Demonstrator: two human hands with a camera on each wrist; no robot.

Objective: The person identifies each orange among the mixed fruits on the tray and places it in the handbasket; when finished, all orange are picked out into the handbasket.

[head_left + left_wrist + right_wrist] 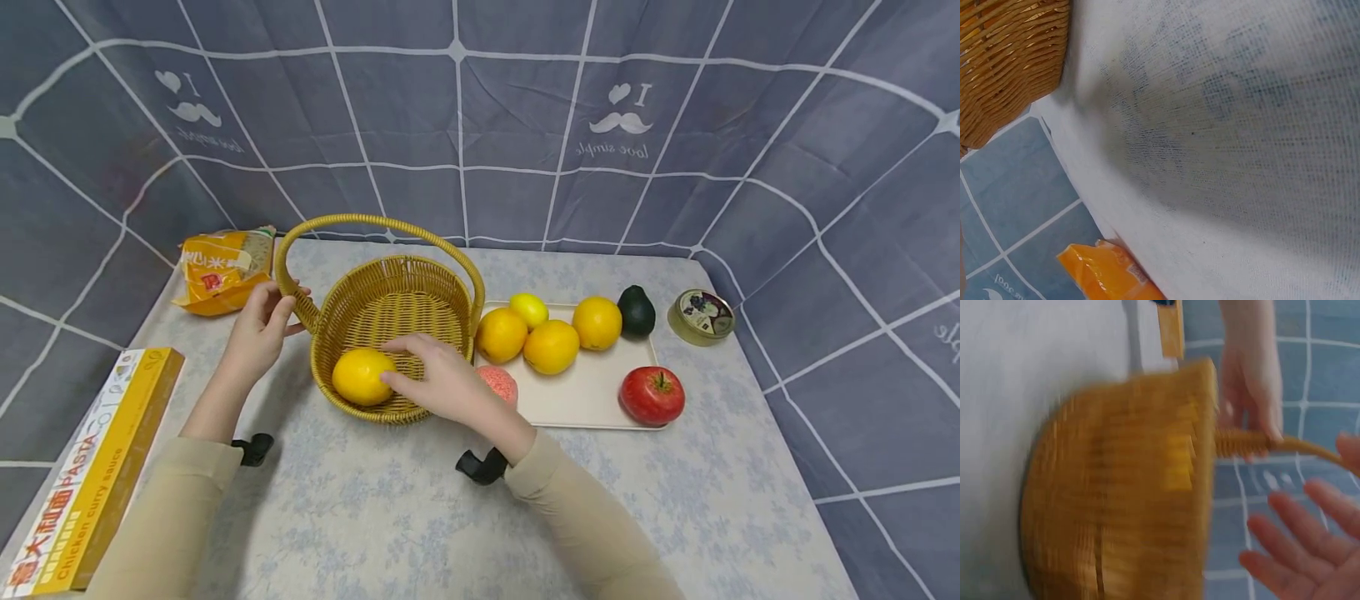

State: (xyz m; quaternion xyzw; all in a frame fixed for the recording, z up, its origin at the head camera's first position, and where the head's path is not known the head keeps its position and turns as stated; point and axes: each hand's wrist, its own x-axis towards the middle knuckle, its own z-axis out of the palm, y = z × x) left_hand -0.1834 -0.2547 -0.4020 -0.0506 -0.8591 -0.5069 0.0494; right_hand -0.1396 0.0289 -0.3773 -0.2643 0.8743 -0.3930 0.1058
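Note:
A woven wicker basket (405, 308) stands on the table with one orange (362, 377) at its near left inside. My left hand (258, 325) pinches the lower left end of the basket's tall handle (390, 222). Over the basket's right part hovers my right hand (442, 379), its thumb tip overlapping the orange's edge in the head view. In the right wrist view, the right hand (1310, 550) has its fingers spread beside the blurred basket (1116, 487), holding nothing. The left wrist view catches only the basket's side (1016, 69).
Right of the basket, a cream tray (577, 404) bears several oranges (552, 347), a lemon (529, 309), an avocado (637, 312), a red fruit (652, 396) and a pink ball-like item (498, 383). A round tin (702, 317), an orange bag (225, 271) and a pasta box (97, 467) stand around.

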